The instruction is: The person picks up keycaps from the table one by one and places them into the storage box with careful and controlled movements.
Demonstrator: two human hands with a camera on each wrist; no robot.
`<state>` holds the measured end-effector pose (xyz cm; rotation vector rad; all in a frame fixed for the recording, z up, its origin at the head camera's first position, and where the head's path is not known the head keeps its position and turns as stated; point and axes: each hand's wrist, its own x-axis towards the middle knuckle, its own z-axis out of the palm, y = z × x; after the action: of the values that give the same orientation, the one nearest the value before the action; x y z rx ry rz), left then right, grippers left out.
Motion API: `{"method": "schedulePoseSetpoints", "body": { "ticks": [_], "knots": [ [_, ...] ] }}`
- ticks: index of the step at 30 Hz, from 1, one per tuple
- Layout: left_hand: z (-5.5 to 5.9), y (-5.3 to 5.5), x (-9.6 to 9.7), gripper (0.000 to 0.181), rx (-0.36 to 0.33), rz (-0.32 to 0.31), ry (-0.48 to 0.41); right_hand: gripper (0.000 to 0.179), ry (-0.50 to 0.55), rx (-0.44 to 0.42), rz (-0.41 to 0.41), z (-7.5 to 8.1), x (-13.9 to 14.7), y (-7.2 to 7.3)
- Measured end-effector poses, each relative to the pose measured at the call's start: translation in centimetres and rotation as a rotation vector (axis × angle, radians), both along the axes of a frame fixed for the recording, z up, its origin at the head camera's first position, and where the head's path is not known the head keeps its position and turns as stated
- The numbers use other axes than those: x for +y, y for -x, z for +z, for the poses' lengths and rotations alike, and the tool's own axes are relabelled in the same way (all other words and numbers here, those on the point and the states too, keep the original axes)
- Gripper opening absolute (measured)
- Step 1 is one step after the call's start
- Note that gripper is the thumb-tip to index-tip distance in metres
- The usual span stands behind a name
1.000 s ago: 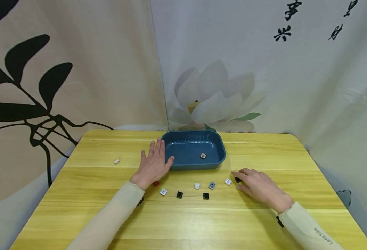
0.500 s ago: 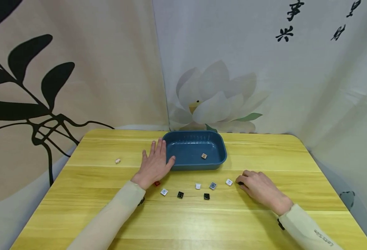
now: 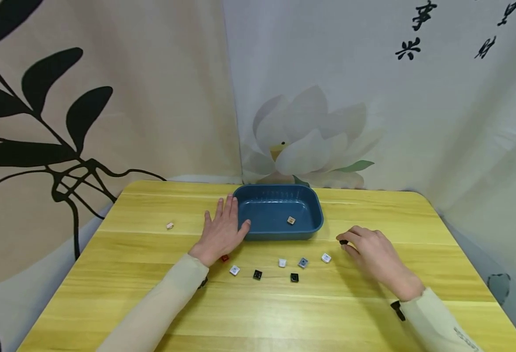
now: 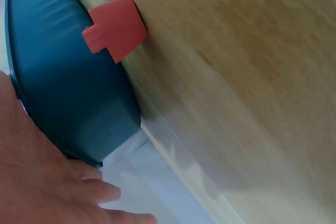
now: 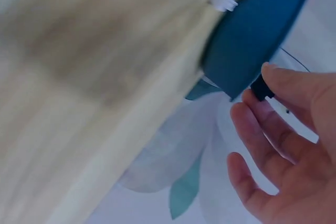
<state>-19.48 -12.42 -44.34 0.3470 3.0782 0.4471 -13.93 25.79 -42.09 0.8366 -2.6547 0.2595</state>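
My right hand (image 3: 377, 255) pinches a small black block (image 3: 343, 242) between thumb and fingertips, raised over the table right of the blue plastic bin (image 3: 280, 236). In the right wrist view that black block (image 5: 260, 88) shows between thumb and index finger, with the other fingers loosely bent. My left hand (image 3: 221, 233) rests at the bin's left rim, fingers spread and fairly straight. Near its wrist sits a red block (image 3: 225, 257), partly hidden by the arm; up close in the left wrist view, the red block (image 4: 119, 29) has a short peg. One beige block (image 3: 290, 220) lies inside the bin.
In front of the bin lie white blocks (image 3: 326, 258), a grey block (image 3: 303, 263) and black blocks (image 3: 294, 277), loosely spread. A pale block (image 3: 170, 226) lies at the left of the wooden table (image 3: 258, 318). A printed curtain (image 3: 187, 98) hangs behind.
My right hand has closed its fingertips on the black block and lifted it slightly away from the table. The left hand keeps its place at the bin while the view shifts a little.
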Motion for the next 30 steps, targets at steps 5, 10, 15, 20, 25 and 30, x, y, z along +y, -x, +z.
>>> {"method": "schedulePoseSetpoints", "body": {
  "ticks": [5, 10, 15, 20, 25, 30],
  "knots": [
    [0.2, 0.1, 0.1, 0.084, -0.015, -0.003, 0.0, 0.022, 0.049, 0.049, -0.022, 1.3, -0.7, 0.4],
    [-0.1, 0.1, 0.0, 0.083, -0.01, -0.016, 0.016, 0.023, 0.096, 0.077, -0.016, 2.2, -1.7, 0.9],
    [-0.1, 0.1, -0.1, 0.083, -0.018, -0.013, 0.004, 0.022, 0.104, 0.046, -0.04, 2.9, -2.9, 1.8],
    [0.0, 0.1, 0.0, 0.083, -0.013, -0.013, -0.004, 0.022, 0.104, 0.022, -0.056, 3.4, -4.1, 2.8],
    [0.0, 0.1, 0.1, 0.082, -0.01, -0.011, -0.01, 0.022, 0.101, 0.016, -0.053, 3.5, -5.1, 3.8],
    [0.1, 0.1, 0.0, 0.082, -0.022, -0.008, -0.007, 0.021, 0.101, 0.0, -0.043, 3.6, -5.9, 4.9]
  ]
}}
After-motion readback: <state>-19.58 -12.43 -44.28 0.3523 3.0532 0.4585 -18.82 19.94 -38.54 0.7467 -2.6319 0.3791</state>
